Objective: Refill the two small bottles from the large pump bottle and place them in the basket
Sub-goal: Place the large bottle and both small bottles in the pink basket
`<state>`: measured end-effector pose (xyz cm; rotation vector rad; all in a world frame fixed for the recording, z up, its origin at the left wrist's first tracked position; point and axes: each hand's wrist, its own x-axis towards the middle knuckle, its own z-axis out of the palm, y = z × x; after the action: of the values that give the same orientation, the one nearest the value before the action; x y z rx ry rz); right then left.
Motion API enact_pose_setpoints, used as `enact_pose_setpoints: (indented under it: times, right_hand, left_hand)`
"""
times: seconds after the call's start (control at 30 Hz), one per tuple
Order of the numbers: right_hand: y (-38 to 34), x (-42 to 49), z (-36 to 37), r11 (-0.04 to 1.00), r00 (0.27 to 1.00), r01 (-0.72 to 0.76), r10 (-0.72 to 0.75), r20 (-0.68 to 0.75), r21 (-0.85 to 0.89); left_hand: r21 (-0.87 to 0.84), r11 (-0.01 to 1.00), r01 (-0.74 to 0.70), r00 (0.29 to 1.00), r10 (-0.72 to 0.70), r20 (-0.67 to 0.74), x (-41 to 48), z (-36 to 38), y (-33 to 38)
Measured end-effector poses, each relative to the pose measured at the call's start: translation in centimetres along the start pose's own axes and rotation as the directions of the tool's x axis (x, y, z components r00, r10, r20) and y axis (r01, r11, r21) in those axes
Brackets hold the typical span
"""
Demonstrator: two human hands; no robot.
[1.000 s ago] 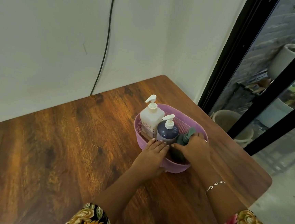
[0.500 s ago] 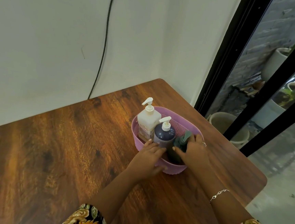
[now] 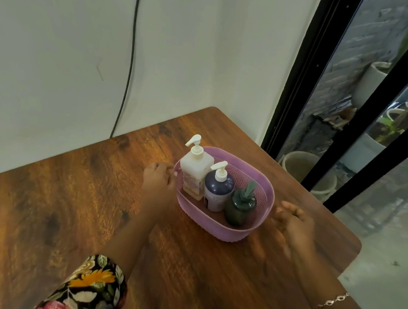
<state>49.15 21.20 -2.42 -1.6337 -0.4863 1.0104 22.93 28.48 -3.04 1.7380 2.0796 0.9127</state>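
A pink oval basket [image 3: 264,210] stands on the wooden table [image 3: 70,204] near its far right corner. Three pump bottles stand upright inside it: a large cream bottle [image 3: 195,172] at the left, a small dark purple bottle [image 3: 218,190] in the middle and a small dark green bottle [image 3: 240,204] at the right. My left hand [image 3: 157,178] is at the basket's left end, fingers touching or almost touching the rim. My right hand [image 3: 294,222] hovers just right of the basket, fingers loosely curled and blurred, holding nothing.
A white wall with a black cable [image 3: 130,56] runs behind the table. A black-framed glass door [image 3: 301,71] stands at the right, with plant pots [image 3: 298,163] beyond it. The table's right edge [image 3: 351,261] lies close to my right hand.
Both hands have left the inside of the basket. My right hand let go of the green bottle and moved out to the right; my left hand moved to the basket's left end.
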Motion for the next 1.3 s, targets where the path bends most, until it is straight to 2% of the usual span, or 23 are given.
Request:
enact_pose_setpoints:
  times: [0.07,0.13,0.23,0.37,0.5,0.83,1.0,1.3]
  right_hand:
    - [0.1,0.2,0.4,0.987,0.988,-0.150,0.146,0.055,0.064]
    - [0.1,0.2,0.8,0.971,0.966,-0.236,0.229,0.118,0.042]
    - [0.4,0.4,1.2,0.957,0.947,-0.288,0.283,0.152,0.015]
    - [0.6,0.7,1.5,0.942,0.936,-0.334,0.328,0.127,0.036]
    - [0.4,0.6,1.6,0.946,0.941,-0.322,0.314,0.127,0.048]
    - [1.6,-1.1,1.8,0.979,0.979,-0.202,0.201,0.008,0.030]
    - [1.1,-1.3,2.5,0.989,0.990,-0.130,0.134,0.053,-0.072]
    - [0.1,-1.4,2.5,0.990,0.988,-0.094,0.105,0.110,-0.102]
  left_hand:
    - [-0.028,0.998,0.054,0.996,-0.052,0.076,1.3,0.3,0.6]
    - [-0.084,0.987,0.138,0.974,-0.120,0.191,2.3,0.7,1.3]
    - [-0.116,0.968,0.224,0.923,-0.173,0.343,3.3,1.2,1.7]
    - [-0.159,0.953,0.256,0.891,-0.170,0.421,3.5,1.8,1.6]
    - [-0.234,0.923,0.305,0.883,-0.182,0.433,3.6,2.1,1.6]
    - [-0.304,0.854,0.422,0.854,-0.263,0.449,3.8,2.1,1.2]
    - [-0.334,0.825,0.456,0.842,-0.279,0.461,3.7,2.0,1.4]
    - [-0.438,0.775,0.456,0.869,-0.282,0.406,2.8,0.4,1.3]
